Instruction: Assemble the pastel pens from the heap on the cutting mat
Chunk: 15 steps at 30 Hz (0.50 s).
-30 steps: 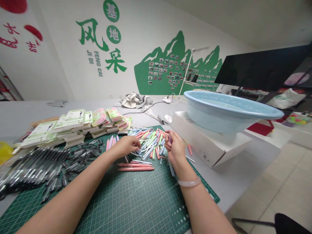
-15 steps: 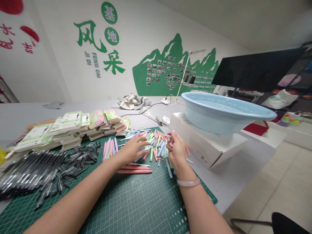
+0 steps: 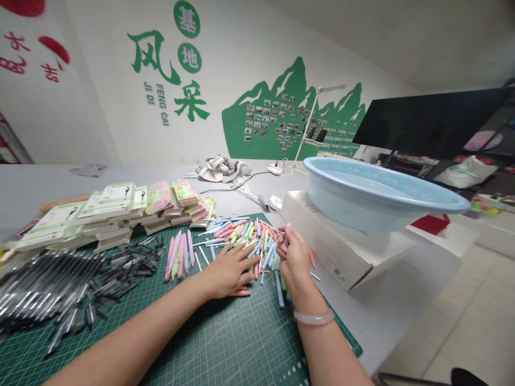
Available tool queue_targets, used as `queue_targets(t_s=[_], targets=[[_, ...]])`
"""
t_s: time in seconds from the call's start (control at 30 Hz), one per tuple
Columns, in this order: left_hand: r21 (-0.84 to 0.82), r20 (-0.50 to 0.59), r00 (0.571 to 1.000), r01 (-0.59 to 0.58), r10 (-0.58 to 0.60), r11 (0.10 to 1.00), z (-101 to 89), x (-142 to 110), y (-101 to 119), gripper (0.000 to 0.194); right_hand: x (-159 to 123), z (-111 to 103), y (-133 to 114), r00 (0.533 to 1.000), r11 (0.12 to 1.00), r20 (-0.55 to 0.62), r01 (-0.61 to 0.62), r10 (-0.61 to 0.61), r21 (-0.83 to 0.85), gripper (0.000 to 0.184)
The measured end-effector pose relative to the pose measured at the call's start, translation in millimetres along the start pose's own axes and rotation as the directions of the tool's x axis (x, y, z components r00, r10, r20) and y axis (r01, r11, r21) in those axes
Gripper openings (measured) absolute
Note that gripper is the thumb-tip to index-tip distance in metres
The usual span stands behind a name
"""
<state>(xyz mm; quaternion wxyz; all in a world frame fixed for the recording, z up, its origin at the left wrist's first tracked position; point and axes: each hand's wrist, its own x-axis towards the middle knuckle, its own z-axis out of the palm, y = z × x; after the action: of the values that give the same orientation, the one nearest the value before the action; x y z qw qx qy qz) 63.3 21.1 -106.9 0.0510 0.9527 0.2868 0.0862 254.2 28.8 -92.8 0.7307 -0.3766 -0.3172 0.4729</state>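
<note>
Pen part (image 3: 287, 236), purple, held in right hand (image 3: 295, 257) over right edge of green mat (image 3: 241, 338); left hand (image 3: 231, 271) spread over pastel pile (image 3: 244, 228). Likely light, stiff, slick (rollers, these!): grip mid-length.

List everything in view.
Table: one, grey, across view
Cutting mat: one, green, on table
Loose pen parts: many, pastel, heaped centre
Aligned pen parts: several, pastel, left of heap
Dark pens: many, black, clear, left
Small boxes: many, multicoloured, behind dark pens
Carton: one, white, right
Basin: one, blue, on carton
Cloths: several, pale, table's back
Lamp: one, white, table's back
Screen: one, black, right
Mural: one, green, wall
Lettering: many, green, red, wall
Bracelet: one, pale, right wrist
Left hand: one, spread at heap
Right hand: one, holding purple pen part
</note>
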Motion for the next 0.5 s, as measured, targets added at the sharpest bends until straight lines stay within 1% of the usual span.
queue_targets(t_s=[0.07,0.13,0.2,0.23,0.3,0.33,0.37,0.43,0.5], targets=[[-0.016,-0.061,0.998,0.024,-0.025,1.0,-4.9,5,-3,0.045,0,0,-1,1.0,0.999,-0.015,-0.018,0.019,0.048,0.031],[-0.038,-0.154,0.985,0.066,-0.071,0.997,-9.6,18,-8,0.036,1,-1,-1,0.999,0.997,-0.021,-0.026,0.028,0.078,0.03],[-0.044,-0.224,0.973,0.04,-0.049,0.998,-11.5,36,-13,0.031,2,-2,-2,0.999,0.996,-0.025,-0.028,0.03,0.081,0.03],[-0.043,-0.246,0.969,0.008,-0.019,0.999,-11.0,46,-15,0.033,2,-2,-1,0.999,0.997,-0.028,-0.026,0.028,0.076,0.03],[-0.023,-0.241,0.968,-0.075,0.068,0.997,-7.1,65,-17,0.042,3,-3,-1,0.999,0.998,-0.032,-0.016,0.019,0.063,0.031],[-0.012,-0.22,0.97,-0.104,0.099,0.994,-4.3,73,-18,0.047,3,-3,-1,0.999,0.998,-0.034,-0.012,0.014,0.056,0.031],[-0.003,-0.21,0.972,-0.113,0.11,0.994,-1.5,79,-19,0.048,4,-3,0,0.999,0.999,-0.036,-0.008,0.01,0.051,0.032],[0.006,-0.209,0.973,-0.094,0.093,0.996,2.9,85,-21,0.041,4,-4,0,0.999,0.999,-0.042,-0.007,0.009,0.047,0.032],[0.0,-0.222,0.973,-0.056,0.055,0.998,4.3,86,-25,0.032,5,-5,0,0.999,0.999,-0.051,-0.009,0.012,0.044,0.032]])
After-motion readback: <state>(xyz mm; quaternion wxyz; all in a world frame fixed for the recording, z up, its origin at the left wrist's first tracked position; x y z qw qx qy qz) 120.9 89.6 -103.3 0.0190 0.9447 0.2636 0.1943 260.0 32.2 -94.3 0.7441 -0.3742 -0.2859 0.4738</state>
